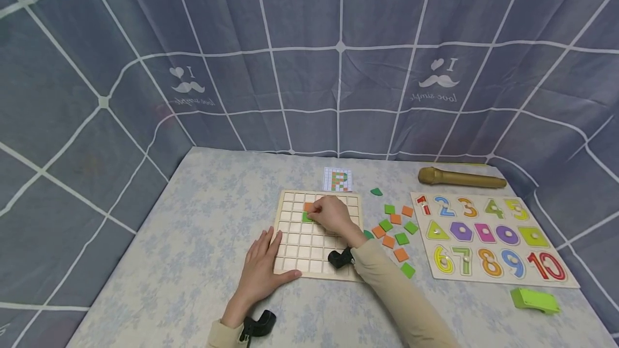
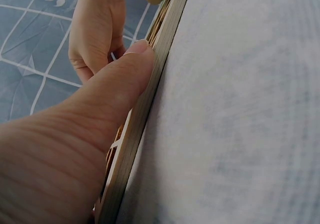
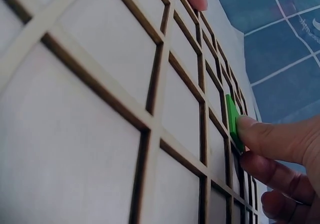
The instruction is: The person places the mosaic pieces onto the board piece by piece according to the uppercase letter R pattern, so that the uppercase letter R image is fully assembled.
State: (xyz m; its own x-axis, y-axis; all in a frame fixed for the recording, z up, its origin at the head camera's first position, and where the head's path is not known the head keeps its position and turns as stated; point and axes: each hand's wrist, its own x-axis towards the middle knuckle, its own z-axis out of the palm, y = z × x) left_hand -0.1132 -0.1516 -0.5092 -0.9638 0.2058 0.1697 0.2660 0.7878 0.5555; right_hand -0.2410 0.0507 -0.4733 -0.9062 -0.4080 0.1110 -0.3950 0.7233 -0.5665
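Note:
A wooden grid board [image 1: 302,251] lies on the table. My left hand [image 1: 261,267] rests at its front left corner, fingers spread along the left side and thumb on the front edge. Over the upper part of the board, my right hand [image 1: 333,215] pinches a green square tile [image 3: 233,120] between thumb and fingers. In the right wrist view that tile leans at the grid cells, partly hidden by the thumb. An orange tile [image 1: 308,206] sits in a cell just beyond the fingertips. Behind the board lies a pattern card [image 1: 337,179] with orange and green squares.
Loose green and orange tiles [image 1: 395,219] are scattered right of the board, with dark green pieces [image 1: 376,191] nearby. Farther right are a number-and-shape puzzle board [image 1: 483,278], a gold microphone [image 1: 461,178] and a lime green object [image 1: 534,301]. A grid-patterned curtain [image 1: 309,79] surrounds the table.

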